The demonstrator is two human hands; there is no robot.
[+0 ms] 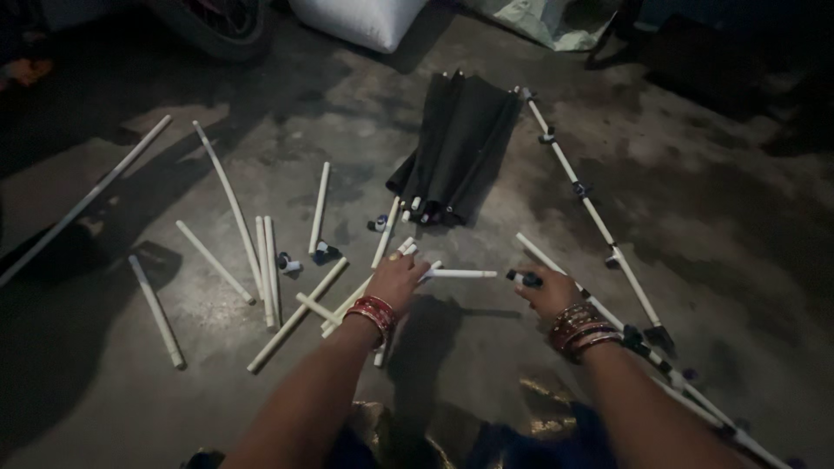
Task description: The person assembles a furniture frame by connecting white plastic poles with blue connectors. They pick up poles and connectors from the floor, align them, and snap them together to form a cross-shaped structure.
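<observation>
My left hand (396, 280), with red bangles at the wrist, rests over a cluster of white rods (365, 291) on the concrete floor and grips a short white rod (460, 274) that points right. My right hand (549, 292), with bangles too, holds a small dark connector piece (524, 279) just right of that rod's tip. The two hands are a short gap apart. A folded black fabric bundle (456, 148) lies beyond them.
Several white rods (265, 269) lie scattered at left, with small dark connectors (323, 252) among them. A long joined rod frame (599, 227) runs along the right. A white sack (360, 19) and a tyre (217, 26) sit at the top.
</observation>
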